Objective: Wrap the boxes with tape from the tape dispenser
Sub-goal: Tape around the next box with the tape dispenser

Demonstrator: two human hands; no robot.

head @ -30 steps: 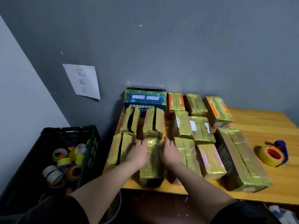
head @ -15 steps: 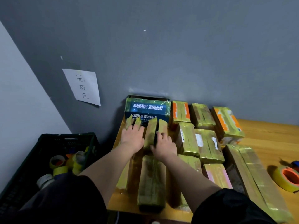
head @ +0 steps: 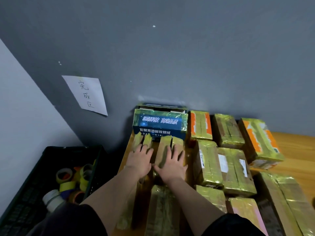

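Note:
Several boxes wrapped in yellow tape crowd the left end of the wooden table [head: 296, 150]. My left hand [head: 139, 160] lies flat on a pair of narrow taped boxes [head: 147, 139]. Beside it, my right hand [head: 172, 164] presses with spread fingers on the neighbouring pair of narrow boxes [head: 170, 143]. Just behind both pairs stands a blue printed box [head: 160, 122] against the wall. A long taped box [head: 163, 210] lies near the table's front edge between my forearms. The tape dispenser is out of view.
A black crate [head: 51, 176] holding several tape rolls sits on the floor to the left. A paper note [head: 86, 94] hangs on the grey wall. More taped boxes [head: 226, 130] fill the table to the right, up to an orange-marked one [head: 260, 142].
Both hands left the long front box and moved forward onto the two narrow pairs near the blue box. The view shifted left, so the tape dispenser dropped out of sight.

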